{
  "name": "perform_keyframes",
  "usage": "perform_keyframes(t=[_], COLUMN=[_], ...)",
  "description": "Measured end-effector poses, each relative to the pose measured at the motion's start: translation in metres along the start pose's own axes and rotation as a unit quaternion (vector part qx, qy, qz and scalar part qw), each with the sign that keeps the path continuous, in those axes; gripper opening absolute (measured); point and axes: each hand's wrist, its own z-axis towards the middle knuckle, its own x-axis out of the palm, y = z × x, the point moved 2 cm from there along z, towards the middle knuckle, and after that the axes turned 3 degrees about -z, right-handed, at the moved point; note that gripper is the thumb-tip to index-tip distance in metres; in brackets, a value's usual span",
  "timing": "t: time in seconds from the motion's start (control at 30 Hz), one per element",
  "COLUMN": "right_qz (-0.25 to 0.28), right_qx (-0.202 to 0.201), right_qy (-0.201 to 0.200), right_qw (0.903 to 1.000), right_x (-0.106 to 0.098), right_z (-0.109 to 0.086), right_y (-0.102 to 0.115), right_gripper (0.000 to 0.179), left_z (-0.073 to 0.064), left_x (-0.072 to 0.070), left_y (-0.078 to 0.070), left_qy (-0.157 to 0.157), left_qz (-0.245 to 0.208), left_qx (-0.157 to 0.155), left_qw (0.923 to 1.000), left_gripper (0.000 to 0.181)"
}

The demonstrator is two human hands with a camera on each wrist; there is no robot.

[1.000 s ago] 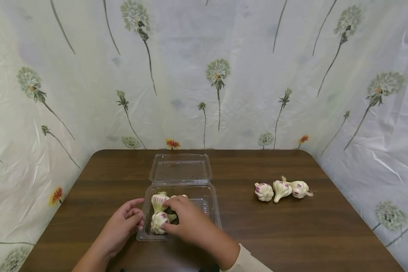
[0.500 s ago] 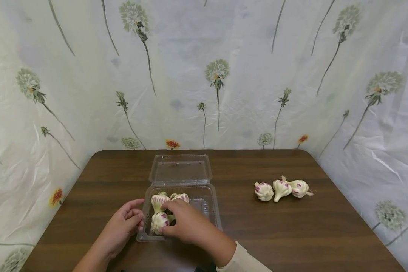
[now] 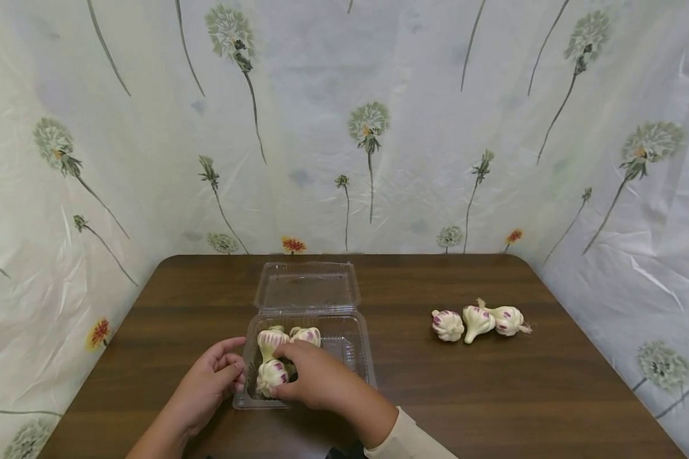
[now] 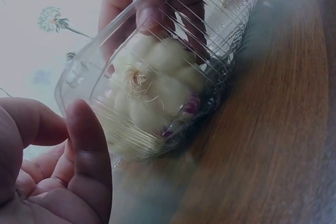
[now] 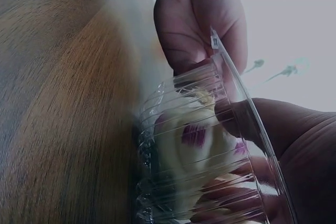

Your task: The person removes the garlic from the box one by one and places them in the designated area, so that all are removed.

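A clear plastic clamshell container (image 3: 369, 370) stands with its lid folded back. Inside along its left side, my right hand (image 3: 321, 379) grips the front garlic bulb (image 3: 272, 376), thumb on the near side and fingers curled around the far side. Two more garlic bulbs lie behind it: one at the back left (image 3: 272, 341), one partly under my hand (image 3: 308, 336). At the container's left edge, my left hand (image 3: 209, 381) pinches the rim between thumb and index finger. The held bulb (image 4: 157, 85) shows its roots through the ribbed wall in the left wrist view.
Three more garlic bulbs (image 3: 478, 322) lie in a row at the right of the brown wooden table (image 3: 436, 395). The open lid (image 3: 307, 287) lies toward the back. A flower-printed curtain (image 3: 298, 127) borders the far side and both flanks.
My right thumb and fingers have shifted slightly around the front bulb, whose stem is now mostly covered. The back right bulb shows more. My left hand stays at the container's edge.
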Motion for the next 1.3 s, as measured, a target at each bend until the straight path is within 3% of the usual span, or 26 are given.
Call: perform_keyframes(t=[0.23,0.57,0.83,1.3], right_qz=[-0.017,0.011,0.013,0.033], right_qx=[-0.006,-0.018,-0.017,-0.044], right_qy=[0.002,0.002,-0.007,0.000], right_qw=[0.9998,0.9998,0.9997,0.9985], right_x=[0.0011,0.0024,0.0029,-0.0011], right_z=[0.0004,0.0030,0.0007,-0.0008], right_y=[-0.0011,-0.0029,-0.0047,-0.0040], right_gripper=[0.052,0.042,0.045,0.045], left_z=[0.0013,-0.0007,-0.0003,-0.0008], left_x=[-0.0006,-0.0012,0.0004,0.0018], left_y=[0.0013,-0.0004,0.0005,-0.0008], left_qy=[0.002,0.011,0.010,-0.009], left_qz=[-0.001,0.005,-0.002,0.011], left_qx=[0.000,0.004,0.005,0.000], left_qw=[1.0000,0.9999,0.9999,0.9999], left_gripper=[0.056,0.056,0.057,0.052])
